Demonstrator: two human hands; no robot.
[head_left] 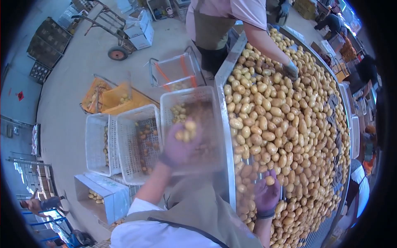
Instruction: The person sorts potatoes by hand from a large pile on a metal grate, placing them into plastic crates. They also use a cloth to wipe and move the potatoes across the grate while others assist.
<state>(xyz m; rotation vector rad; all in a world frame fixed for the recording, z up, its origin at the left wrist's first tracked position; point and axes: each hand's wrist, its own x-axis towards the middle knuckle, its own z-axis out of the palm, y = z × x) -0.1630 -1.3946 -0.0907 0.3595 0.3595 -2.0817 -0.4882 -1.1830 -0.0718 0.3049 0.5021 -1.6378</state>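
My left hand (180, 149), in a purple glove and blurred, holds several small potatoes (190, 126) over a white plastic crate (167, 97) that has more potatoes inside. At the near left part of the sorting table (227, 136), my right hand (266, 197) wears the same kind of glove. Its fingers curl around one potato (270, 180), just above a thick layer of potatoes (285, 124) spread over metal rollers.
Two more white crates (124, 136) (97, 120) stand on the left, beside a yellow sack (124, 97) and a cardboard box (108, 194) with potatoes. A co-worker's gloved hand (291, 70) reaches into the pile. Behind is a hand truck (118, 53); another person (45, 204) is at lower left.
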